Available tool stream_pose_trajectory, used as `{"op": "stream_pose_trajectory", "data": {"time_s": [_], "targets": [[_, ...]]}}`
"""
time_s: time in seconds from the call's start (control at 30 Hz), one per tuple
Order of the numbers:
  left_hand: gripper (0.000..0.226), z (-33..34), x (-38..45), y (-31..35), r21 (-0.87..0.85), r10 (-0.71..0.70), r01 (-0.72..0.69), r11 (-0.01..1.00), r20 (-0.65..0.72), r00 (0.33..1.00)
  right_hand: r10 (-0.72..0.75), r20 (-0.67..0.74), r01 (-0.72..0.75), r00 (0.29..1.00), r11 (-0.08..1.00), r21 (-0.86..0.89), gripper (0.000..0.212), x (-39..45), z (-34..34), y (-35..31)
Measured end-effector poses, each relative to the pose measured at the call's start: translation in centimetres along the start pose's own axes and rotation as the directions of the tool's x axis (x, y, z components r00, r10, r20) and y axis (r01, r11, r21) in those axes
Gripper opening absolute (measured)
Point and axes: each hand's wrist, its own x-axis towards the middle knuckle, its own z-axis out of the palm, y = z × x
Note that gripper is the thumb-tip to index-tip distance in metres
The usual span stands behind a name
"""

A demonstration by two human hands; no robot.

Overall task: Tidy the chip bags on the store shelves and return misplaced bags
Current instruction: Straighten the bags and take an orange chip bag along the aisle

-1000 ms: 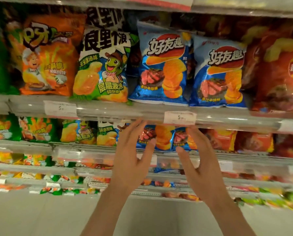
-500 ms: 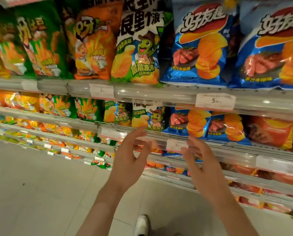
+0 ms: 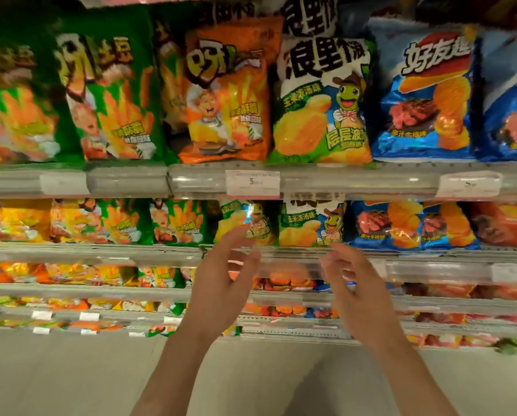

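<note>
Chip bags fill the shelves in front of me. On the upper shelf stand green bags, an orange bag, a white-and-green turtle bag and a blue bag. The shelf below holds smaller green bags, turtle bags and blue bags. My left hand and my right hand are raised side by side, palms facing each other, fingers apart, holding nothing. Both hover in front of the second shelf's rail, just below the turtle bags, without touching any bag.
Price tags sit on the clear shelf rails. Red bags stand at the right on the second shelf. Lower shelves hold more small bags. Pale floor tiles lie below.
The view has swung left along the shelves, bringing the green bags into sight. Both hands stay empty and apart, now in front of the smaller turtle bags instead of the blue ones.
</note>
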Motion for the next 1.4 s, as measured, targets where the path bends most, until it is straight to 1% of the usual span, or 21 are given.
{"op": "stream_pose_trajectory", "data": {"time_s": [0.07,0.17,0.3,0.37,0.43,0.47,0.5,0.57,0.6,0.67,0.7,0.77,0.87,0.97,1.1,1.2,1.3,1.37,1.4], "targets": [[0.039,-3.0,0.7,-1.0,-0.002,0.026,-0.026,1.000,0.010,1.000,0.005,-0.044,-0.005,0.999,1.000,-0.017,0.058,-0.6,2.6,-2.0],[0.041,-6.3,1.9,-2.2,-0.011,0.047,-0.047,0.999,0.014,0.999,-0.027,-0.071,0.022,0.997,0.997,-0.079,0.066,-1.3,5.5,-4.3],[0.040,-8.9,3.4,-2.1,-0.053,0.104,-0.105,0.993,-0.022,0.994,-0.102,-0.160,0.079,0.982,0.987,-0.144,0.062,-1.6,7.0,-7.6],[0.037,-9.6,4.4,-1.3,-0.052,0.147,-0.150,0.987,-0.055,0.988,-0.167,-0.197,0.131,0.966,0.974,-0.186,0.056,-1.1,6.9,-9.5],[0.035,-10.0,5.6,0.0,-0.049,0.191,-0.197,0.979,-0.099,0.977,-0.260,-0.228,0.205,0.938,0.949,-0.240,0.044,0.0,6.6,-11.3],[0.034,-10.2,6.2,0.7,-0.039,0.214,-0.220,0.975,-0.125,0.969,-0.303,-0.245,0.236,0.921,0.935,-0.266,0.040,0.7,6.5,-12.1],[0.035,-10.3,6.9,1.5,-0.019,0.240,-0.246,0.969,-0.150,0.959,-0.349,-0.266,0.267,0.899,0.916,-0.298,0.041,1.6,6.3,-13.0],[0.039,-10.4,8.6,2.9,0.047,0.297,-0.294,0.955,-0.186,0.937,-0.443,-0.282,0.326,0.851,0.867,-0.377,0.047,3.4,6.0,-14.5],[0.041,-10.4,9.6,3.6,0.089,0.324,-0.312,0.946,-0.201,0.925,-0.474,-0.272,0.342,0.837,0.843,-0.416,0.050,4.4,6.0,-15.3],[0.045,-10.0,11.6,4.8,0.175,0.352,-0.319,0.931,-0.216,0.910,-0.497,-0.243,0.339,0.833,0.805,-0.487,0.058,6.3,6.1,-16.9],[0.049,-9.8,12.5,5.4,0.202,0.340,-0.299,0.933,-0.213,0.916,-0.502,-0.231,0.331,0.833,0.788,-0.519,0.064,7.3,6.2,-17.5],[0.057,-9.4,13.9,6.2,0.189,0.263,-0.230,0.955,-0.174,0.949,-0.493,-0.210,0.299,0.845,0.758,-0.579,0.071,9.1,6.4,-18.4],[0.068,-9.0,15.5,6.2,0.107,0.119,-0.110,0.988,-0.080,0.990,-0.461,-0.182,0.243,0.869,0.717,-0.653,0.069,11.1,6.6,-19.2],[0.074,-9.1,16.4,6.2,0.106,0.053,-0.050,0.993,-0.034,0.998,-0.426,-0.181,0.241,0.886,0.758,-0.607,0.068,12.0,6.7,-19.7],[0.076,-9.4,17.6,6.1,0.086,0.078,-0.076,0.993,-0.031,0.996,-0.404,-0.184,0.256,0.896,0.809,-0.530,0.068,12.5,6.5,-19.1],[0.076,-9.4,17.9,6.4,0.113,0.157,-0.148,0.982,-0.076,0.985,-0.380,-0.212,0.267,0.900,0.868,-0.419,0.065,12.6,6.1,-19.0],[0.076,-9.3,17.5,8.0,0.224,0.286,-0.248,0.943,-0.160,0.945,-0.399,-0.243,0.323,0.884,0.898,-0.300,0.050,12.3,5.8,-19.3],[0.076,-9.4,17.3,9.1,0.293,0.329,-0.267,0.918,-0.186,0.926,-0.382,-0.249,0.330,0.890,0.917,-0.225,0.043,12.1,5.7,-19.5],[0.076,-9.7,17.3,9.4,0.309,0.336,-0.270,0.912,-0.188,0.923,-0.366,-0.248,0.325,0.897,0.926,-0.190,0.043,11.9,5.7,-19.7]]}}
